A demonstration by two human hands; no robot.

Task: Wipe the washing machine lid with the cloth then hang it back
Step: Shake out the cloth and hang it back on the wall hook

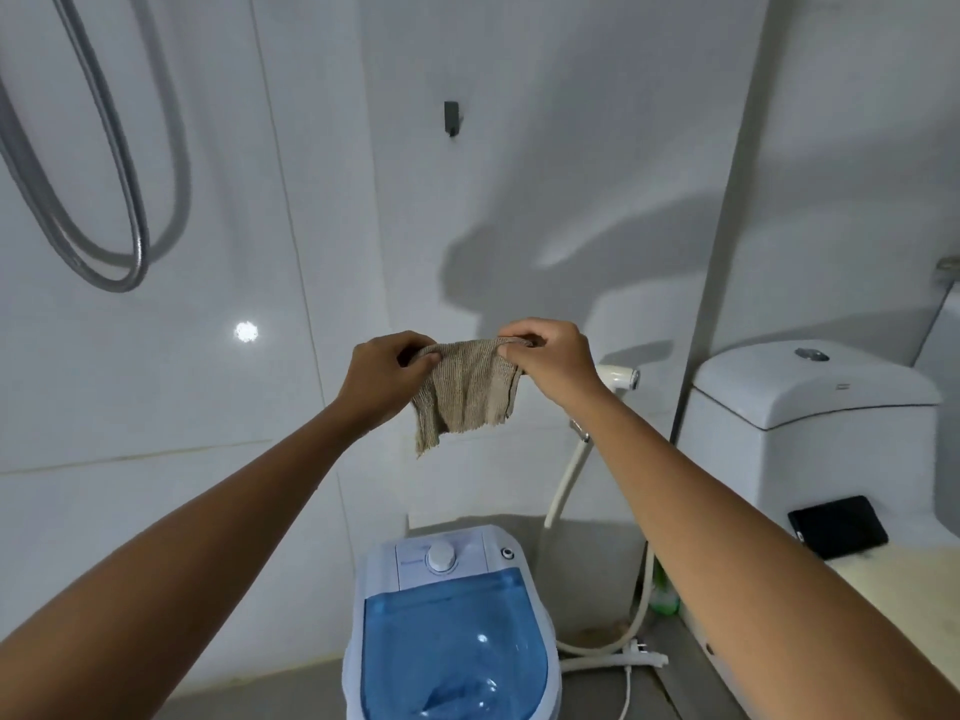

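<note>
White bathroom wall panels fill most of what we see, with a small dark wall hook mounted high on the corner panel and a grey shower hose looping at the upper left. Below us sits the small washing machine, its blue translucent lid shut under a white control dial; a toilet cistern and bidet sprayer stand to the right. We hold the beige knitted cloth up in the air, well above the lid and some way below the hook, so we judge the step in hand to be hanging it back, though we cannot tell from this alone whether the wiping is done. To do it well, we should keep the top edge stretched, find a loop or a firm fold near its middle, lift it squarely to the hook and let go only once it sits behind the hook's tip. Our left hand is closed in a pinch on the cloth's upper left corner, thumb against fingers. Our right hand is likewise curled tight on the upper right corner, and the rest of the cloth dangles free between and below them.
</note>
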